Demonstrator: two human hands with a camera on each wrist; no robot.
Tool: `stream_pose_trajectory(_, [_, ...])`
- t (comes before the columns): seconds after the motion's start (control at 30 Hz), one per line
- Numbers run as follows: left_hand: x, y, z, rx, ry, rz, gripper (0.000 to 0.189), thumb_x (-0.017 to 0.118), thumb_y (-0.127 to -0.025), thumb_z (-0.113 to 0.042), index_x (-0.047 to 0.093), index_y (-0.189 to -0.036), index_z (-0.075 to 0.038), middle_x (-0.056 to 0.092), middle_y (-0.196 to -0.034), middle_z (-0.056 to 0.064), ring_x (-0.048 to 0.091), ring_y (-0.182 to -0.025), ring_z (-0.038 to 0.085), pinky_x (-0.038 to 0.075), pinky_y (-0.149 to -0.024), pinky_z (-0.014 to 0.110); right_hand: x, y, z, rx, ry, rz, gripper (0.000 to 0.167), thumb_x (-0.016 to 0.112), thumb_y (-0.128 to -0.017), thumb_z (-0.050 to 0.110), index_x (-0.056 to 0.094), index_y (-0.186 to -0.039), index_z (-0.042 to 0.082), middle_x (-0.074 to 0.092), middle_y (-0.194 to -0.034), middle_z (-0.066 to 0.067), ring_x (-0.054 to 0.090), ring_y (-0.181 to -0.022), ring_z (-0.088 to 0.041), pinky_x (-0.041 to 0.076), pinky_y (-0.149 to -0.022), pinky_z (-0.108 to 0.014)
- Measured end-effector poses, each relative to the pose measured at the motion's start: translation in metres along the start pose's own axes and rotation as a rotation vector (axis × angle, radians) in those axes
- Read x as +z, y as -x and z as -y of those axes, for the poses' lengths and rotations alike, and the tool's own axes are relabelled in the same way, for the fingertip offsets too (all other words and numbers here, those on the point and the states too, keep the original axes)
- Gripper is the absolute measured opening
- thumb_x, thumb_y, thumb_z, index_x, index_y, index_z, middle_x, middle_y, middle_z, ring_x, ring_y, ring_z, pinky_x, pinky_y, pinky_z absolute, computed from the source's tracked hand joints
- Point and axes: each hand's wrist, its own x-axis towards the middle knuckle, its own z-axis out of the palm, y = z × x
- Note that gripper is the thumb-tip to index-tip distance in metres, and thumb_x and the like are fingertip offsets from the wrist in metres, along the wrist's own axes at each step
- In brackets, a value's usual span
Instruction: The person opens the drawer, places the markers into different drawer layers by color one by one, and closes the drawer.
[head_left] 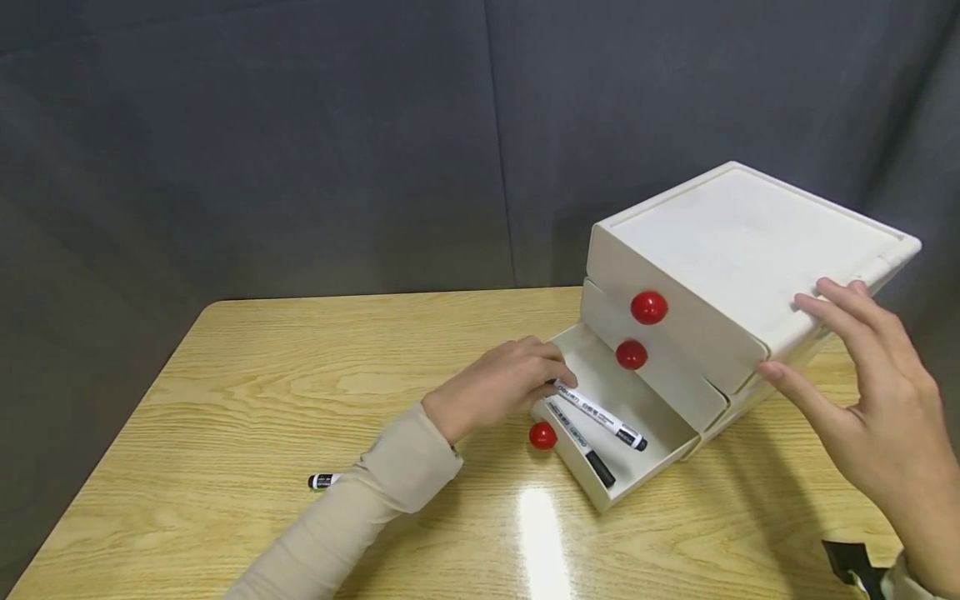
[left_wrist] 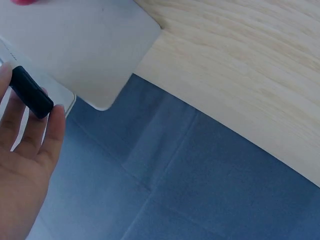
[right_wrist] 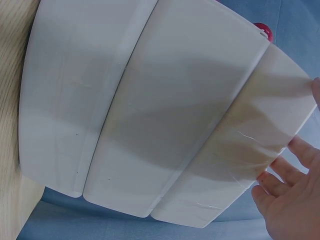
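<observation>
A white drawer unit (head_left: 750,242) with red round knobs stands on the right, its bottom drawer (head_left: 652,408) pulled out. My left hand (head_left: 502,379) is over that drawer's left side and pinches one end of a white whiteboard marker (head_left: 600,415). In the left wrist view, the fingers are around a black marker end (left_wrist: 31,92). Another marker (head_left: 577,442) with a black cap lies in the drawer along its front wall. My right hand (head_left: 885,400) rests its fingertips on the unit's top right edge, fingers spread and holding nothing.
A third marker (head_left: 324,481) lies on the wooden table (head_left: 300,375), partly hidden by the left sleeve. A dark curtain (head_left: 337,150) hangs behind the table. Near the right wrist is a black strap-like piece (head_left: 851,560).
</observation>
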Motion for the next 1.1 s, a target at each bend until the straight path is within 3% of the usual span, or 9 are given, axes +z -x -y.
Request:
stream_pose_trajectory(0.2, [0.004, -0.004, -0.001, 0.021, -0.001, 0.005, 0.025, 0.069, -0.093, -0.01, 0.074, -0.117, -0.017, 0.07, -0.116, -0.005, 0.057, -0.106, 0.013, 0.049, -0.098, 0.023, 0.0, 0.0, 0.0, -0.009, -0.002, -0.009, 0.061, 0.078, -0.085, 0.04, 0.061, -0.135, 0.01, 0.05, -0.15, -0.009, 0.03, -0.149, -0.014, 0.021, -0.124, -0.024])
stream_pose_trajectory(0.43, [0.007, -0.008, 0.0, 0.036, -0.021, 0.012, 0.023, 0.067, -0.094, -0.009, 0.074, -0.115, -0.017, 0.071, -0.115, -0.005, 0.057, -0.105, 0.012, 0.048, -0.097, 0.022, 0.0, -0.001, 0.001, -0.02, -0.024, -0.021, 0.063, 0.077, -0.084, 0.044, 0.062, -0.134, 0.009, 0.049, -0.149, 0.005, 0.031, -0.149, -0.012, 0.021, -0.122, -0.02])
stream_pose_trajectory(0.67, [0.011, -0.011, -0.002, 0.026, -0.041, 0.035, 0.024, 0.068, -0.093, -0.009, 0.074, -0.115, -0.018, 0.07, -0.118, -0.005, 0.057, -0.111, 0.013, 0.043, -0.11, 0.025, -0.001, -0.002, 0.002, -0.027, -0.024, -0.019, 0.066, 0.075, -0.083, 0.049, 0.062, -0.134, 0.009, 0.051, -0.149, -0.003, 0.031, -0.149, -0.014, 0.021, -0.122, -0.021])
stream_pose_trajectory(1.1, [0.018, -0.017, -0.007, 0.047, -0.141, 0.044, 0.02, 0.071, -0.093, -0.014, 0.076, -0.111, -0.021, 0.07, -0.117, -0.007, 0.055, -0.103, 0.011, 0.048, -0.089, 0.018, -0.001, -0.002, 0.002, -0.019, -0.022, -0.019, 0.064, 0.076, -0.084, 0.047, 0.062, -0.134, 0.01, 0.05, -0.15, -0.001, 0.031, -0.149, -0.013, 0.021, -0.122, -0.02])
